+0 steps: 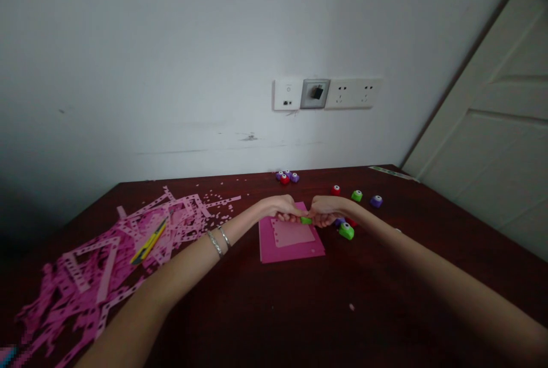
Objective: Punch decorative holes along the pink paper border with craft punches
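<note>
At the far left, a loose heap of punched pink paper strips [113, 248] is spreading over the dark reddish-brown wooden table [240, 305], and a slim yellow-and-blue cutter-like tool [149, 242] is lying slantwise on it. Further right, the left hand [280, 208], with two silver bracelets [219, 241] circling its wrist, is curling its fingers at the paper and pointing its thumb rightward. Under the hands, a pale pink sheet with small holes along its left side [293, 235] is resting on a larger deep-pink sheet [293, 252]. The small bright-green plastic piece [305, 220] is sitting between the two hands, over the far part of the pale sheet; its visible part is running roughly sideways, from one hand toward the other. It is lying just right of the left hand and just left of the right hand [325, 208], so neither is clearly nearer. Both appear to be pinching it, their thumbs meeting above; the undersides are hiding. Just beyond the right hand, a loose green plastic punch with a white, eye-like top [346, 231] is standing near the deep-pink sheet's right edge.
</note>
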The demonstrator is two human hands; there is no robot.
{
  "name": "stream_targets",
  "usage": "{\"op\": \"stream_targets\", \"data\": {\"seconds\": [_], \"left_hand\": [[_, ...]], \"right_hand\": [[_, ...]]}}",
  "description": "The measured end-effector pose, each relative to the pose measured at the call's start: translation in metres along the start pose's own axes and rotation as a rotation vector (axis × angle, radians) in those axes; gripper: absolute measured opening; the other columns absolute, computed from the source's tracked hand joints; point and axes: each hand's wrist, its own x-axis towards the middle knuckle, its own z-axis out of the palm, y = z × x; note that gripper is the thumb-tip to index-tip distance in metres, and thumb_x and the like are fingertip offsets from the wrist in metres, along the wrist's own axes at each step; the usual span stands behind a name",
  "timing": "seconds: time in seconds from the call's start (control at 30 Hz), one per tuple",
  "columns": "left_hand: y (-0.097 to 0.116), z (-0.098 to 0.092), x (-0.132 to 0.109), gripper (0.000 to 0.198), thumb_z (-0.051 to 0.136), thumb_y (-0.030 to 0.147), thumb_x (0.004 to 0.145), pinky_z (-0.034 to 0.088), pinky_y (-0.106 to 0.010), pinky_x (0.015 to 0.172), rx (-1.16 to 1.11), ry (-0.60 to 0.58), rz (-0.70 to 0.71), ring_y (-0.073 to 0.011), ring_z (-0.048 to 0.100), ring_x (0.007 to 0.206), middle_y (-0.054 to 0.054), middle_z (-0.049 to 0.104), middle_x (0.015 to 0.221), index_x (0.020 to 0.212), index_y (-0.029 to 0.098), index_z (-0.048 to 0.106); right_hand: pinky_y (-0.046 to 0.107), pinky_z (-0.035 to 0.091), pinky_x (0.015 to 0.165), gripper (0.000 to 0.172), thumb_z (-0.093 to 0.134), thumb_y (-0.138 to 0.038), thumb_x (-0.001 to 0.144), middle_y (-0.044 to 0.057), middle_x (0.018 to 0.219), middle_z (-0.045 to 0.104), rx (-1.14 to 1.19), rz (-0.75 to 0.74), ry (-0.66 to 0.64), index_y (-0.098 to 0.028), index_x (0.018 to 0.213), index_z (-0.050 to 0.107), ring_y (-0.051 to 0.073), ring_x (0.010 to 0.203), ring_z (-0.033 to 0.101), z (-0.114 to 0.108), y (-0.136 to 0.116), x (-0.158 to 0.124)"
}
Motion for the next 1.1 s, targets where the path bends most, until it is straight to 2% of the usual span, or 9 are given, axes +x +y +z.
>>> {"op": "stream_targets", "data": {"seconds": [0.1,0.17,0.23,0.3,0.43,0.63,0.77,0.93,1.1], "left_hand": [[-0.001,0.011,-0.013,0.038,0.060,0.050,0.070,0.029,-0.022,0.041,0.159,0.210,0.090,-0.0068,0.040,0.042,0.000,0.050,0.050,0.058,0.013,0.056],[-0.002,0.020,-0.024,0.035,0.050,0.044,0.078,0.037,-0.024,0.048,0.319,0.422,0.163,-0.0098,0.046,0.050,-0.001,0.053,0.055,0.064,0.013,0.058],[-0.004,0.033,-0.036,0.028,0.045,0.035,0.083,0.042,-0.027,0.062,0.533,0.656,0.274,-0.0137,0.052,0.066,-0.005,0.058,0.070,0.075,0.013,0.060],[-0.009,0.046,-0.049,0.025,0.040,0.028,0.085,0.042,-0.032,0.076,0.751,0.748,0.395,-0.0184,0.052,0.086,-0.009,0.057,0.088,0.085,0.012,0.060],[-0.021,0.070,-0.067,0.029,0.032,0.021,0.088,0.038,-0.039,0.089,0.970,0.673,0.463,-0.0222,0.047,0.101,-0.011,0.054,0.102,0.102,0.012,0.056],[-0.030,0.079,-0.071,0.030,0.034,0.018,0.086,0.037,-0.044,0.094,0.964,0.585,0.429,-0.0258,0.043,0.110,-0.013,0.051,0.113,0.109,0.012,0.052],[-0.030,0.078,-0.071,0.029,0.038,0.017,0.083,0.038,-0.041,0.094,0.973,0.580,0.426,-0.0243,0.045,0.106,-0.012,0.051,0.110,0.108,0.012,0.052],[-0.031,0.078,-0.072,0.027,0.039,0.018,0.083,0.038,-0.041,0.093,0.972,0.592,0.419,-0.0241,0.044,0.106,-0.011,0.050,0.111,0.107,0.014,0.052],[-0.031,0.078,-0.073,0.026,0.039,0.018,0.084,0.038,-0.040,0.090,0.952,0.585,0.420,-0.0231,0.045,0.103,-0.010,0.051,0.108,0.106,0.015,0.051]], "right_hand": [[0.018,0.041,0.042,0.025,0.054,-0.020,0.075,0.002,0.044,0.055,-0.016,-0.049,0.046,-0.011,0.053,0.057,0.008,0.038,0.049,0.002,0.000,-0.006],[0.019,0.040,0.041,0.027,0.056,-0.024,0.076,0.001,0.043,0.054,-0.037,-0.094,0.120,-0.012,0.052,0.055,0.007,0.037,0.048,0.005,0.000,-0.010],[0.019,0.038,0.039,0.030,0.057,-0.030,0.076,0.000,0.043,0.053,-0.049,-0.146,0.184,-0.013,0.051,0.053,0.007,0.036,0.046,0.007,0.001,-0.014],[0.019,0.036,0.037,0.030,0.056,-0.033,0.076,0.000,0.045,0.054,-0.045,-0.229,0.230,-0.013,0.054,0.053,0.007,0.036,0.045,0.006,0.004,-0.017],[0.019,0.038,0.042,0.017,0.057,-0.029,0.072,0.002,0.060,0.062,-0.094,-0.422,0.337,-0.013,0.074,0.061,0.009,0.044,0.051,0.000,0.013,-0.022],[0.024,0.043,0.062,0.028,0.062,-0.020,0.062,0.007,0.087,0.065,-0.464,-0.670,0.430,-0.013,0.090,0.065,0.015,0.069,0.056,0.007,0.022,-0.013],[0.023,0.039,0.058,0.019,0.060,-0.019,0.063,0.005,0.076,0.064,-0.542,-0.666,0.434,-0.014,0.081,0.066,0.015,0.065,0.054,0.012,0.025,-0.004],[0.022,0.038,0.055,0.019,0.061,-0.025,0.065,0.003,0.073,0.065,-0.507,-0.587,0.444,-0.015,0.081,0.065,0.015,0.062,0.056,0.000,0.034,-0.004],[0.024,0.041,0.064,0.023,0.060,-0.022,0.065,0.005,0.087,0.067,-0.573,-0.470,0.642,-0.018,0.088,0.065,0.019,0.076,0.060,-0.011,0.045,-0.004]]}}
